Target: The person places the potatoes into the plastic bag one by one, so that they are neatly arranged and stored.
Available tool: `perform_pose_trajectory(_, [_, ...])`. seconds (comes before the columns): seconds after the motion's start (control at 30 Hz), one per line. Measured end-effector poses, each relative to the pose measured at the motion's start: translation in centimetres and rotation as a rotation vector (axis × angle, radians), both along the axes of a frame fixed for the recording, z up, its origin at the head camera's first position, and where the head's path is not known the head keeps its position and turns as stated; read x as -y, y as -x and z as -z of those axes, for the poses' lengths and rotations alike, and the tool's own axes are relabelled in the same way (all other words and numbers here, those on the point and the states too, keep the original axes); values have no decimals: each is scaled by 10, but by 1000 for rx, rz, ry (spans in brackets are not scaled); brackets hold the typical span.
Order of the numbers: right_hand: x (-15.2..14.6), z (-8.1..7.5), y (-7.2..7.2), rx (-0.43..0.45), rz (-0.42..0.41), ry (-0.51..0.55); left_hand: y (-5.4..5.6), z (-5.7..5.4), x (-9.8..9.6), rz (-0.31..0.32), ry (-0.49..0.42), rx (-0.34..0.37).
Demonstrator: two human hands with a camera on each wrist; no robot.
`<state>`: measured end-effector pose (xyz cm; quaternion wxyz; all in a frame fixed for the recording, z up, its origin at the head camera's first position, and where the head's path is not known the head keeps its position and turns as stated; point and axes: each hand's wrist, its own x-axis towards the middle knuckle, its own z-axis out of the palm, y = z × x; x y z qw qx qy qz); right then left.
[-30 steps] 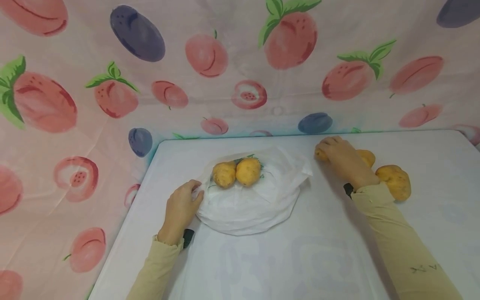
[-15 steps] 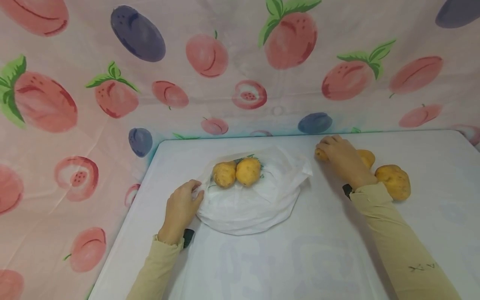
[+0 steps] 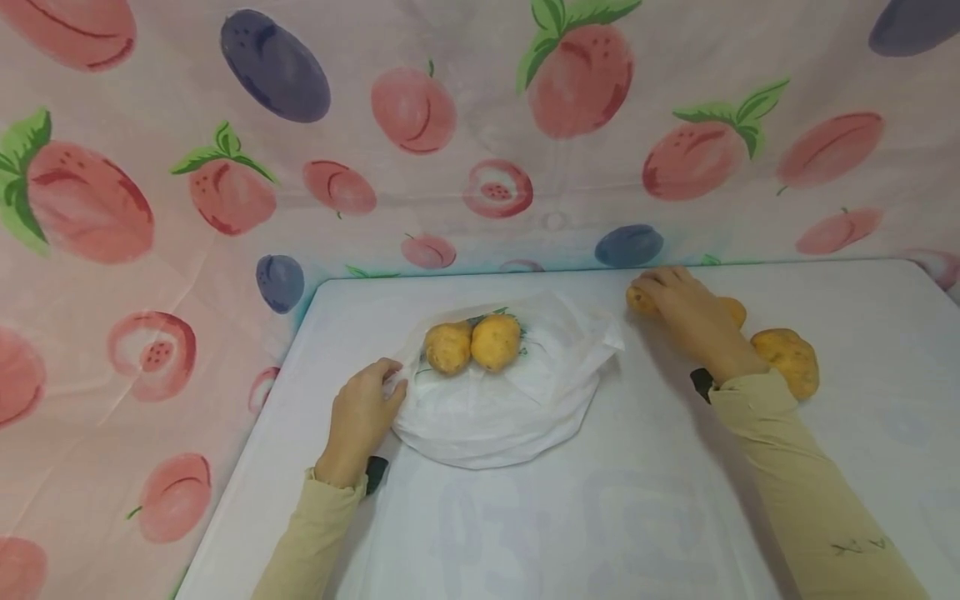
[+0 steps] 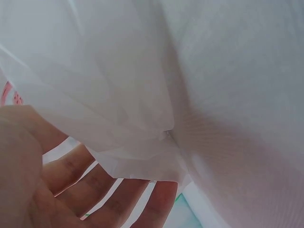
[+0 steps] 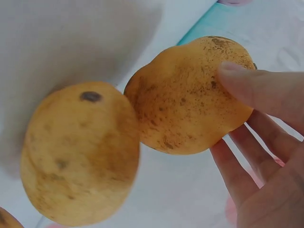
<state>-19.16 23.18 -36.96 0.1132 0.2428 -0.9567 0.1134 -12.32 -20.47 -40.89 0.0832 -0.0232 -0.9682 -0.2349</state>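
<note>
The person's right hand (image 3: 693, 321) holds a potato (image 5: 190, 95) near the far edge of the white table (image 3: 637, 533), thumb on one side and fingers on the other. A second potato (image 5: 80, 156) sits just beside the held one; the right wrist view shows their outlines meeting, but whether they touch cannot be told. A third potato (image 3: 787, 361) rests nearer the person, by the right sleeve (image 3: 795, 475). The left hand (image 3: 363, 415) is at the left edge of a thin white plastic bag (image 4: 114, 90), thumb and fingers apart; the plastic hides the fingertips, so one cannot tell whether they pinch it. Two more potatoes (image 3: 496, 342) lie side by side at the bag, over its green print; whether inside it or on top is unclear. A fruit-patterned cloth (image 3: 450, 50) hangs behind the table.
</note>
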Motion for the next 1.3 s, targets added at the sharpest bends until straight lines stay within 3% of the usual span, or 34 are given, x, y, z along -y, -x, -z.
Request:
perform_pose_trajectory(0.3, [9,-14,-7,-47,-26,46,0,0,0,1,-1,1])
perform_pose_trajectory(0.57, [17,-33,-16,-139,-76,91,0,-1,0,3,-4,7])
perform_pose_trajectory(1.07, [37,-58,-33,-164,-111,111,0,0,0,1,-2,22])
perform_pose_trajectory(1.3, [47,-62,-37,-207,-176,125,0,0,0,2,-4,25])
